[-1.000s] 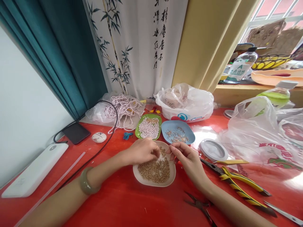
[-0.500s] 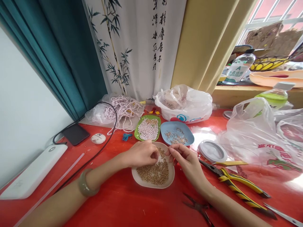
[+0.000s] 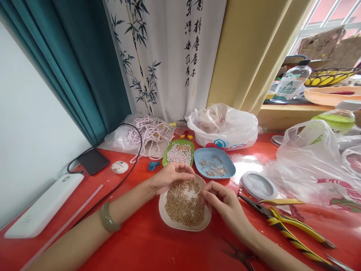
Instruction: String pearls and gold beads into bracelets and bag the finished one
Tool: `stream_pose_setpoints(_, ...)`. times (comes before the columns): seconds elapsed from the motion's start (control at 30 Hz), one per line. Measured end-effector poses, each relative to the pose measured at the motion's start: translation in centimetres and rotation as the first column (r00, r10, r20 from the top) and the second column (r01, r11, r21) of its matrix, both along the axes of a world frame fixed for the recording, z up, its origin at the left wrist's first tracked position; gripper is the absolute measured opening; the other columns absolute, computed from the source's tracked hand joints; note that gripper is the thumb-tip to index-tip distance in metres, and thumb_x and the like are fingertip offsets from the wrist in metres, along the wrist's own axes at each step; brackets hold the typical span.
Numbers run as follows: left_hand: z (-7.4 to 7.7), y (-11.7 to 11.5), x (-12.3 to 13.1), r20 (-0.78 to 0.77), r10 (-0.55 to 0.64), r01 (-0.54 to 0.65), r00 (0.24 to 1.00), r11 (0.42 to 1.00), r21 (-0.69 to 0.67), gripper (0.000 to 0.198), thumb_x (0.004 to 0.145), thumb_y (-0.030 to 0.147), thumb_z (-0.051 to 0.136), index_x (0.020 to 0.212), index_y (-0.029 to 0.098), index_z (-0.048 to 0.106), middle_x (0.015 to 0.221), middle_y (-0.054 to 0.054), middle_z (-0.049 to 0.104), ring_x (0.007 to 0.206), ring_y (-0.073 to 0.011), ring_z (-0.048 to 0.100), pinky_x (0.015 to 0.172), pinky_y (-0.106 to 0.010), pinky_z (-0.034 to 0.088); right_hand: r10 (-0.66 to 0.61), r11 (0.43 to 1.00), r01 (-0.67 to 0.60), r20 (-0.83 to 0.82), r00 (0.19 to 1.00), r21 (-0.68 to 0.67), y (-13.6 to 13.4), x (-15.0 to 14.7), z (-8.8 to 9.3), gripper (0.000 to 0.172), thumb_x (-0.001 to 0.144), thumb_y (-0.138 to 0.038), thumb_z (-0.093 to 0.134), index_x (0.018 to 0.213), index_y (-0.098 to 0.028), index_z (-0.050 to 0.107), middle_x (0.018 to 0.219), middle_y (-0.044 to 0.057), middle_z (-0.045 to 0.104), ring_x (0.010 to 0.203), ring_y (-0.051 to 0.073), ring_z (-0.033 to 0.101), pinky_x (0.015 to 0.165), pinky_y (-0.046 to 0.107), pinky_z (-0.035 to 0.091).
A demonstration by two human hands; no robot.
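A cream dish [image 3: 166, 222] of small gold beads [image 3: 184, 207] lies in front of me. My left hand [image 3: 170, 177] is above its far left rim, thumb and fingers drawn together; anything between the tips is too small to name. At the dish's right side my right hand [image 3: 220, 197] pinches with thumb and forefinger, and what it grips cannot be made out. Just beyond the hands are a green dish [image 3: 164, 161] with pale pearl beads [image 3: 179, 153] and a blue dish [image 3: 229, 165] with small metal pins [image 3: 216, 167].
Yellow-and-black pliers [image 3: 282, 222] and a grey round lid [image 3: 259, 185] lie to the right, near a plastic bag [image 3: 307, 158]. Dark small pliers [image 3: 239, 256] lie near the front. Strings of beads [image 3: 152, 131], a cable [image 3: 124, 180] and a white power bank [image 3: 42, 207] are leftward.
My left hand has turned, its curled fingers now straighter with the thumb showing, and moved slightly toward the dish's far rim. My right hand stays pinched. The whole view has shifted slightly.
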State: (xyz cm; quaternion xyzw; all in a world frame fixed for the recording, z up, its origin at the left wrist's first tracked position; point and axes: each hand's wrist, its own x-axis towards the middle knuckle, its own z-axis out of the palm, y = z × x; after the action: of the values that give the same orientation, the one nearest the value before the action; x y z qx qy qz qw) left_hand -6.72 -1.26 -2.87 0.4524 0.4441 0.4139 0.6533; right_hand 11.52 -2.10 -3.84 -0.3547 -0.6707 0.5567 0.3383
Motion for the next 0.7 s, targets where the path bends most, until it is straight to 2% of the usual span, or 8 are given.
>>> stream_pose_setpoints(0.23, -0.7, -0.3, 0.4, 0.126, -0.009, 0.014, 0.992, 0.999, -0.036, 0.018, 0.063, 0.022, 0.071, 0.074, 0.011, 0.061, 0.073, -0.001, 0.059, 0.056, -0.0042, 0.047, 0.054, -0.018, 0.035, 0.027, 0.999, -0.027, 0.032, 0.999, 0.026, -0.2, 0.0, 0.0, 0.019, 0.075, -0.023, 0.048, 0.057, -0.019, 0.051, 0.051, -0.003, 0.052, 0.048, 0.011, 0.046, 0.046, 0.022, 0.034)
stream_pose_setpoints(0.7, -1.1, -0.5, 1.0, 0.206, -0.039, 0.047, 0.978, 0.998, -0.032, 0.012, 0.064, 0.019, 0.070, 0.069, 0.011, 0.062, 0.070, 0.000, 0.059, 0.054, -0.0032, 0.047, 0.053, -0.017, 0.035, 0.066, 0.997, -0.068, 0.039, 0.997, 0.041, -0.2, -0.1, -0.1, 0.018, 0.076, -0.023, 0.048, 0.059, -0.018, 0.052, 0.053, -0.001, 0.056, 0.051, 0.013, 0.051, 0.049, 0.024, 0.037)
